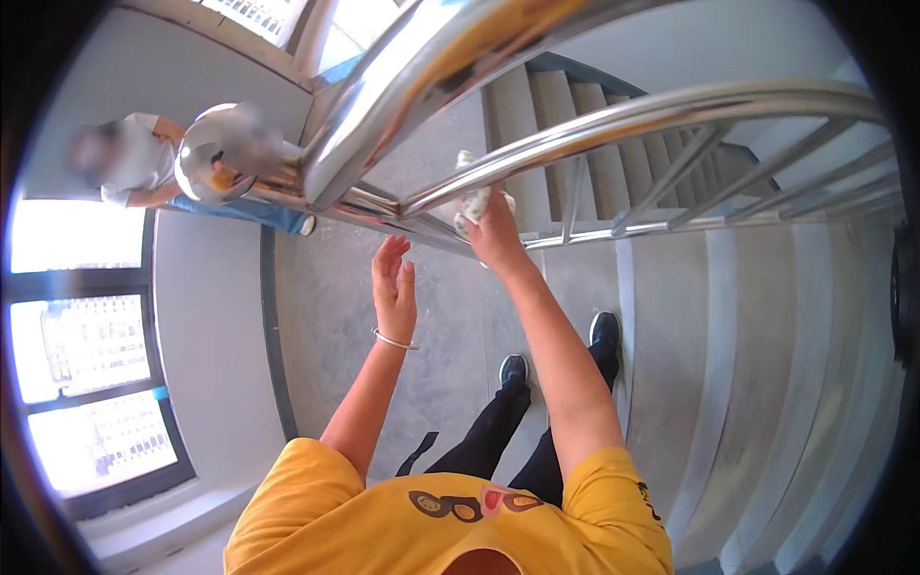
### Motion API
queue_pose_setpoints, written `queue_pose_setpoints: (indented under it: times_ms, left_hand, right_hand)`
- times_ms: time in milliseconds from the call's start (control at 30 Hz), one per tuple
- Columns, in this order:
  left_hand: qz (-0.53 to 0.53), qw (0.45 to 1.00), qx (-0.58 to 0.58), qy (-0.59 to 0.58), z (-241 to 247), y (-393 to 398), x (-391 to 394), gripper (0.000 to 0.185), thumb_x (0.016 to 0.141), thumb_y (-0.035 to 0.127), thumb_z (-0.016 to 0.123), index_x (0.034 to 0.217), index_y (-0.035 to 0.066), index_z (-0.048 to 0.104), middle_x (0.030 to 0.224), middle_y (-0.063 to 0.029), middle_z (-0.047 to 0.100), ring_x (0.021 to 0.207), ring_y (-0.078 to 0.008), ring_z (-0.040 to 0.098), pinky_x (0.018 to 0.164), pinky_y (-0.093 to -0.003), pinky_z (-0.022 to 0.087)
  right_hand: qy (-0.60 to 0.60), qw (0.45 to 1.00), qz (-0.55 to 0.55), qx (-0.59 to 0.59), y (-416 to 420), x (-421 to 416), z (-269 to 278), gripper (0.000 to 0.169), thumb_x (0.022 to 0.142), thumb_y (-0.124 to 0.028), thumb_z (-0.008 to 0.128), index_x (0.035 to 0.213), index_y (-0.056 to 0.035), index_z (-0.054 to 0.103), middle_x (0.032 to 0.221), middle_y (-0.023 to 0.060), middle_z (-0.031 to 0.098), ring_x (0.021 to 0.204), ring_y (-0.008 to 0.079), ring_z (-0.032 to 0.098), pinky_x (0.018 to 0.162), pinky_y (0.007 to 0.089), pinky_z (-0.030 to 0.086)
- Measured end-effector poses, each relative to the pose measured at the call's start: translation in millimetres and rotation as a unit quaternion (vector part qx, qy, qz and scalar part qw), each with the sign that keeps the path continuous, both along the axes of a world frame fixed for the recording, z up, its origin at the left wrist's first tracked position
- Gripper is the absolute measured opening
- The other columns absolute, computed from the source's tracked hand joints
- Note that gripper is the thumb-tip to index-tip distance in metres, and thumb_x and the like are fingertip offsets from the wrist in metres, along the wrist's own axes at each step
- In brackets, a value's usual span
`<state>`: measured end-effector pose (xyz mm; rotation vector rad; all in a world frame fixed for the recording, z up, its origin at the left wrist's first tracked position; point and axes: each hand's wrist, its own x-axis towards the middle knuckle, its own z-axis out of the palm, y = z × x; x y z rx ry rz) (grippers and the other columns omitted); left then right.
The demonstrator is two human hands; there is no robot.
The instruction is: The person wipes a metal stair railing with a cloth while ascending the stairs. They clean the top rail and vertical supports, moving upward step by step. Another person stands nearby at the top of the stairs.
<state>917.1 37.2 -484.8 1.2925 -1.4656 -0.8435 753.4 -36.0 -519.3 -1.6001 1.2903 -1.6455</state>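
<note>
A pale, patterned cloth is bunched in my right hand, against a baluster below the lower rail of a polished metal stair railing. Part of the cloth also shows on the rail's far side. My left hand, with a bangle on the wrist, is raised and holds nothing, just short of the railing's lower bar. Its fingers are slightly curled and the thumb stands apart. Above both hands runs the thick metal handrail. A shiny metal ball caps the newel post to the left.
Beyond the railing, concrete stairs descend. More steps rise at my right, beside my feet on the landing. Another person stands past the metal ball, near the wall. Windows line the left side.
</note>
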Motion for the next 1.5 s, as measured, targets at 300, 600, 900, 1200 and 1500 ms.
queue_pose_setpoints:
  times_ms: [300, 600, 900, 1200, 1500]
  left_hand:
    - [-0.074, 0.950, -0.139, -0.269, 44.0, -43.6, -25.7, 0.059, 0.077, 0.001, 0.059, 0.131, 0.000, 0.036, 0.130, -0.0200, 0.043, 0.124, -0.0343, 0.040, 0.104, -0.0402, 0.032]
    - [-0.027, 0.926, -0.091, -0.365, 16.1, -64.9, -34.2, 0.074, 0.072, 0.006, 0.065, 0.135, 0.004, 0.027, 0.132, -0.0181, 0.038, 0.123, -0.0350, 0.037, 0.105, -0.0427, 0.030]
    - [-0.035, 0.933, -0.067, -0.352, 30.5, -69.8, -40.1, 0.063, 0.073, 0.008, 0.059, 0.130, 0.003, 0.034, 0.130, -0.0137, 0.041, 0.123, -0.0316, 0.038, 0.104, -0.0398, 0.031]
    - [-0.057, 0.915, -0.025, -0.398, 25.0, -70.3, -35.7, 0.061, 0.076, 0.009, 0.056, 0.131, -0.002, 0.032, 0.129, -0.0190, 0.042, 0.122, -0.0343, 0.040, 0.104, -0.0407, 0.031]
    - [-0.063, 0.930, 0.024, -0.361, 39.3, -71.1, -36.2, 0.046, 0.081, 0.005, 0.041, 0.127, 0.007, 0.037, 0.125, -0.0153, 0.045, 0.123, -0.0316, 0.039, 0.103, -0.0407, 0.032]
  right_hand:
    - [0.065, 0.978, 0.012, 0.197, -1.7, -17.9, -102.4, 0.035, 0.078, -0.002, 0.056, 0.112, -0.0044, 0.047, 0.106, 0.0197, 0.053, 0.101, 0.0399, 0.051, 0.085, 0.0454, 0.043]
    - [-0.238, 0.959, -0.151, -0.011, 90.4, -63.0, 84.8, 0.037, 0.095, -0.013, 0.046, 0.128, 0.0034, 0.041, 0.124, 0.0150, 0.052, 0.108, 0.0249, 0.055, 0.091, 0.0364, 0.045]
    - [0.545, 0.837, -0.053, 0.027, 27.6, -45.9, 161.2, 0.053, 0.085, -0.042, 0.053, 0.122, -0.0039, 0.053, 0.126, 0.0179, 0.051, 0.116, 0.0326, 0.049, 0.093, 0.0443, 0.040]
    - [0.643, 0.765, 0.041, 0.003, -6.9, -25.9, 136.2, 0.038, 0.078, -0.035, 0.062, 0.110, -0.0140, 0.059, 0.106, 0.0065, 0.060, 0.097, 0.0219, 0.058, 0.085, 0.0377, 0.044]
    - [0.678, 0.727, 0.087, 0.065, -15.7, -62.6, 193.4, 0.041, 0.070, -0.048, 0.069, 0.094, -0.0145, 0.065, 0.083, 0.0044, 0.066, 0.083, 0.0236, 0.064, 0.075, 0.0383, 0.048]
